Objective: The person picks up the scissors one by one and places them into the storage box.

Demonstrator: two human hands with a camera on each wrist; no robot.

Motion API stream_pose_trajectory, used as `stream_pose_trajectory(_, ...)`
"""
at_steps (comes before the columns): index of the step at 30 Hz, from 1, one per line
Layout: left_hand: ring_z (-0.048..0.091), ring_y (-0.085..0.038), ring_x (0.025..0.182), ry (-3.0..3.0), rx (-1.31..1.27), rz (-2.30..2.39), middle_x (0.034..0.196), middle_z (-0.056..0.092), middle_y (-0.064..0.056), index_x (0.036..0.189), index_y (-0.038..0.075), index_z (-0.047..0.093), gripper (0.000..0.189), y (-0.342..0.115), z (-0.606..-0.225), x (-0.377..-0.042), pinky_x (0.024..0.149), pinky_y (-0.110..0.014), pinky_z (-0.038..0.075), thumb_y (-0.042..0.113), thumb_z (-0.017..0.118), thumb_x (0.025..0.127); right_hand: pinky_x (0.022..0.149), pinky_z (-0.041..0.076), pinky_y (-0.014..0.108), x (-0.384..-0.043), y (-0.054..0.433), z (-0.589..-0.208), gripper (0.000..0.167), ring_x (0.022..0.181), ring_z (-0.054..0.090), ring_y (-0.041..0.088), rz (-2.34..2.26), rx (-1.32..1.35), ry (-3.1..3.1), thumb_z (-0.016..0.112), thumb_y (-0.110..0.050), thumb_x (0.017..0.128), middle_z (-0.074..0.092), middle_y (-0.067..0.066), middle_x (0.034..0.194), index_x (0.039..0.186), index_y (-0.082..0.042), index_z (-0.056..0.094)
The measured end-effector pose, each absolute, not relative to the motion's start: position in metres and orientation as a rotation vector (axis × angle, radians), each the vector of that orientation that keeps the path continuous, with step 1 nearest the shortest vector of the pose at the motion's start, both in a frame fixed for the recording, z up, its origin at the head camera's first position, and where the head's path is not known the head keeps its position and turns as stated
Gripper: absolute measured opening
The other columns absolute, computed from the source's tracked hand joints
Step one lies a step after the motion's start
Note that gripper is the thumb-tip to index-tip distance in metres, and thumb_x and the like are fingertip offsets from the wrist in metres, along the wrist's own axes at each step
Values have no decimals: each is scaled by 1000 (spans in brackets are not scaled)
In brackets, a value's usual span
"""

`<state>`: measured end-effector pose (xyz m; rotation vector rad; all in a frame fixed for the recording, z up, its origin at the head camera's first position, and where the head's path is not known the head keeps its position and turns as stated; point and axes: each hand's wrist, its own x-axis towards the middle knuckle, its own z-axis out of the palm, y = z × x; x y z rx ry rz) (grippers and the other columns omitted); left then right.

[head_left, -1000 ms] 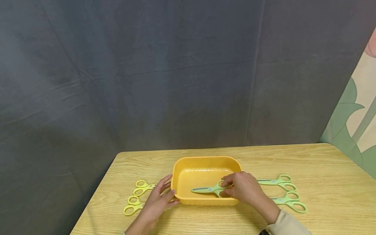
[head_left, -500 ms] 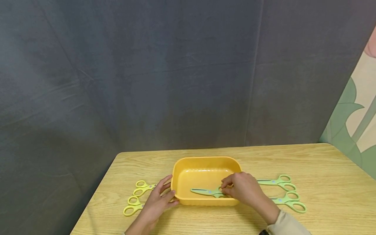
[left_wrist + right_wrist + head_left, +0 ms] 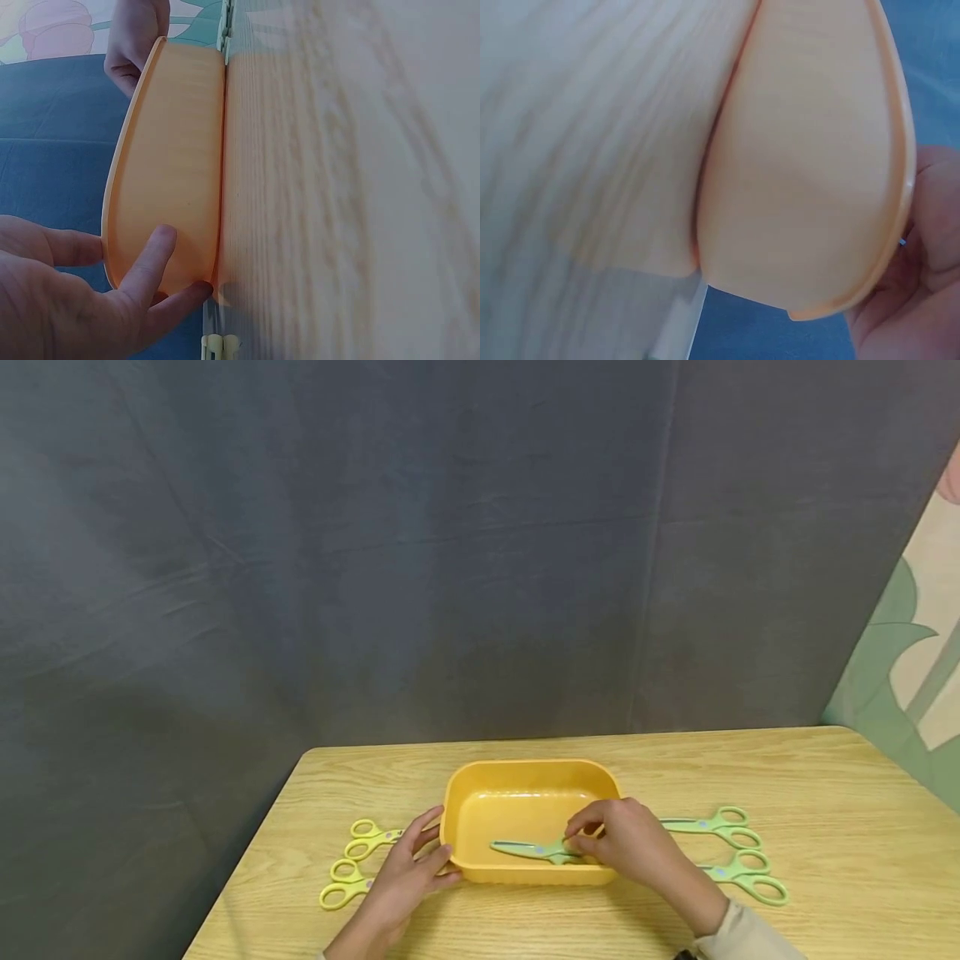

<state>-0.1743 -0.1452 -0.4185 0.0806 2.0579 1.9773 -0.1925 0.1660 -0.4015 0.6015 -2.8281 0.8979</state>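
Yellow-orange tray: an open, round-cornered plastic tray (image 3: 536, 877) rests on the table (image 3: 825, 827), between the two hands.
Left hand: the left hand (image 3: 401, 878) is spread against the tray's end, its fingers touching the outer wall and rim.
Right hand: the right hand (image 3: 630, 839) reaches over the opposite rim, thumb and fingers bent close together at the handles of the scissors inside; whether they pinch those handles, I cannot tell.
Scissors inside: one pair of green scissors (image 3: 527, 850) lies in the tray, blades toward the left hand, handles partly hidden under the right.
Scissors beyond the left hand: two pairs of yellow scissors (image 3: 352, 887), one nearer the person, handles outward, blades hidden by that hand.
Scissors beyond the right hand: two more pairs of green scissors (image 3: 731, 871), handles outward, blades partly covered by the hand and forearm.
Sleeve: a beige cuff (image 3: 742, 935) surrounds the right forearm.
Behind: dark grey-blue cloth (image 3: 480, 568) hangs beyond both hands.
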Motion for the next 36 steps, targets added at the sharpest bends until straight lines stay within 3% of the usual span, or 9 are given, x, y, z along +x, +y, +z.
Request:
stream_pose_trajectory(7, 62, -31, 120, 2077, 62, 1971, 154, 32, -28, 158, 13, 24, 64, -146, -417, -173, 91, -36, 61, 10, 56, 102, 55, 51, 15, -190, 172, -394, 6, 65, 62, -1, 1032, 635, -2808, 77, -16, 86, 74, -7, 88, 91, -19, 78)
stream_pose_trajectory(18, 65, -26, 113, 2073, 60, 1971, 153, 32, -29, 158, 13, 23, 63, -148, -416, -173, 90, -37, 61, 9, 53, 102, 67, 56, 18, -183, 196, -375, 7, 80, 66, 2, 965, 528, -2786, 73, -20, 90, 75, -12, 93, 96, -21, 78)
stream_pose_trajectory(27, 66, -24, 110, 2063, 66, 1962, 150, 36, -28, 157, 14, 28, 59, -146, -415, -172, 90, -35, 61, 10, 53, 103, 66, 57, 18, -180, 222, -353, 9, 78, 67, 3, 939, 416, -2732, 74, -28, 91, 76, -7, 96, 97, -23, 78)
stream_pose_trajectory(36, 66, -24, 109, 2056, 70, 1953, 154, 28, -31, 156, 15, 31, 58, -143, -415, -172, 91, -35, 61, 12, 54, 102, 66, 56, 19, -175, 251, -344, 8, 78, 65, -2, 881, 379, -2748, 72, -30, 92, 76, -4, 101, 99, -28, 76)
